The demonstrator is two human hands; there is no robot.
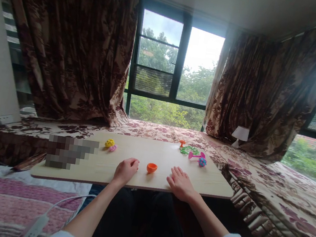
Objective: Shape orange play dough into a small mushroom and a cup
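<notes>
The left hand (pixel 125 170) rests on the desk (pixel 219 185) with its fingers (pixel 133 165) curled together into a loose fist, clamped on nothing that shows. The right hand (pixel 179 182) lies flat, fingers (pixel 176 172) apart and spread on the wood. The orange cup (pixel 151 168) sits between the two sets of fingers, just beside the left ones and a little apart from the right ones, mouth tilted up.

The cup looks light and round-bottomed, so a careless sweep of either hand may tip or roll it toward the near edge, just behind the fingers. Beyond the right fingers lie a green ring piece (pixel 189 150), a pink piece (pixel 196 155) and a small orange piece (pixel 182 142); beyond the left fingers, a yellow ball (pixel 109 143). A reach across could knock these off onto the bed.
</notes>
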